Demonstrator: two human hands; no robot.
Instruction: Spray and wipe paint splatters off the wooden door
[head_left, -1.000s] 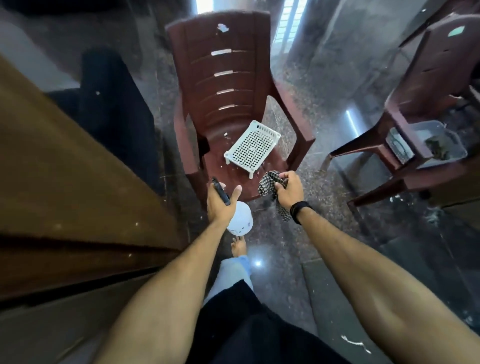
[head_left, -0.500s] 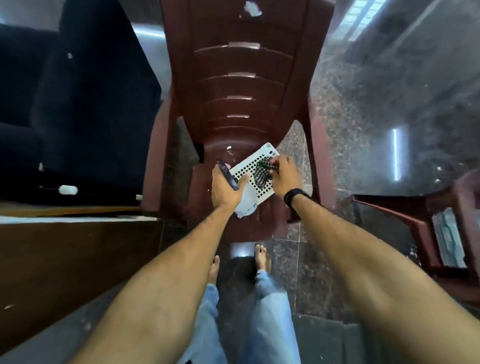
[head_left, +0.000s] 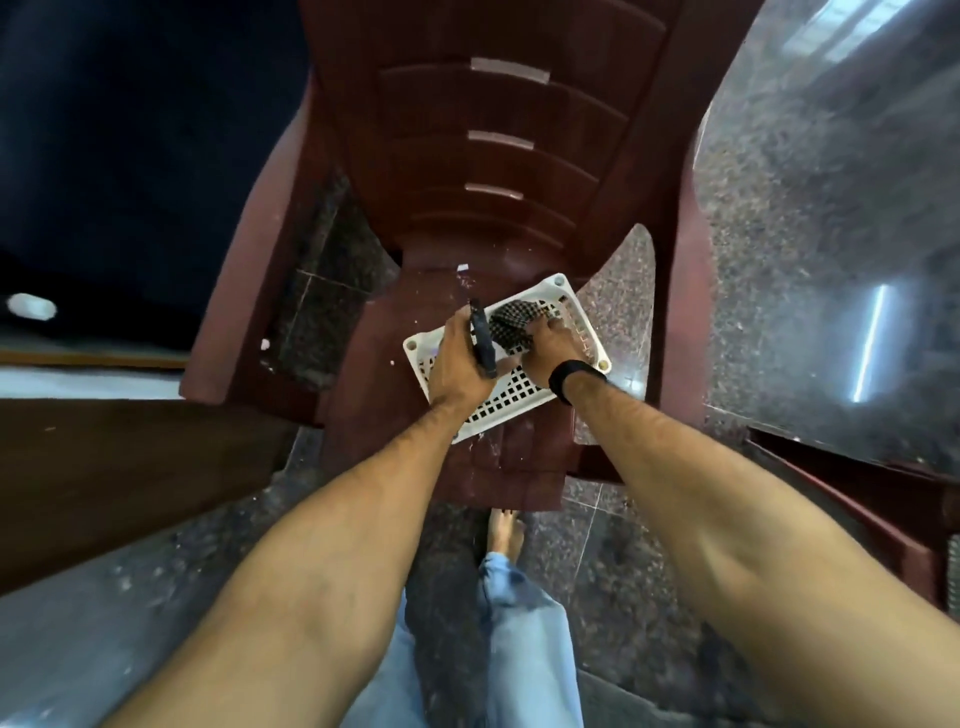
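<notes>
You look steeply down from your head, close over both hands. Beyond your fingers rises the chair (head_left: 498, 156); your feet lie below your wrists.

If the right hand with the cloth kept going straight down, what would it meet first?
Most likely the white basket on the chair seat: the right hand and its checked cloth are directly over it, possibly already touching; depth is unclear.
</notes>
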